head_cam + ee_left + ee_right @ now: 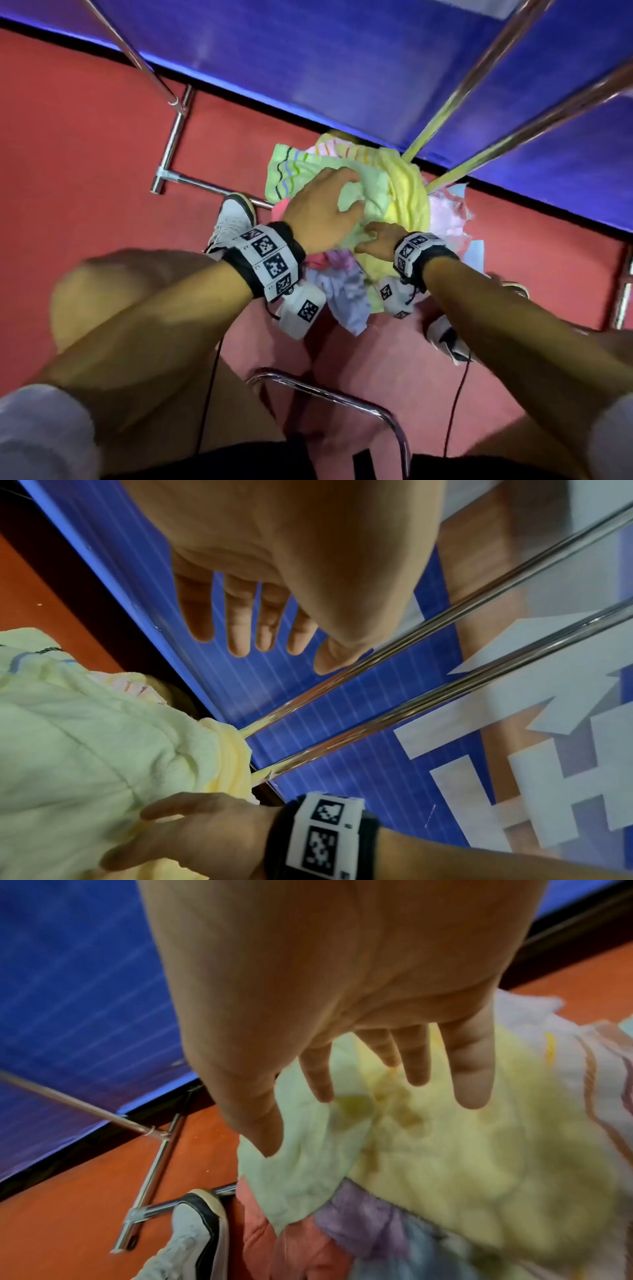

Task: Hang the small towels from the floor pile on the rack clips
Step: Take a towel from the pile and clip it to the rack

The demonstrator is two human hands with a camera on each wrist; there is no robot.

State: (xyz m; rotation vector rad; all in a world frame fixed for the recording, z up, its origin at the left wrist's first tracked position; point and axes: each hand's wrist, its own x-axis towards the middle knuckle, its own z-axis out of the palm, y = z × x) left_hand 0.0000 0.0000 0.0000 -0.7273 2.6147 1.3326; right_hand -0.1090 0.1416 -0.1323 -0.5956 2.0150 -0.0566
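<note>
A: What lay on the left?

B: A grey shoe on the red floor, beside the rack's chrome foot bar.

A: And the left hand?

B: It hovered over the pale green towel atop the towel pile, fingers straight and slightly spread, gripping nothing.

A: Where was the pile?

B: On the floor, centre, against the far blue panel, between the rack's slanted poles.

A: The right hand?

B: Just right of the left, fingers extended, fingertips touching the green towel's near edge beside the yellow towel.
</note>
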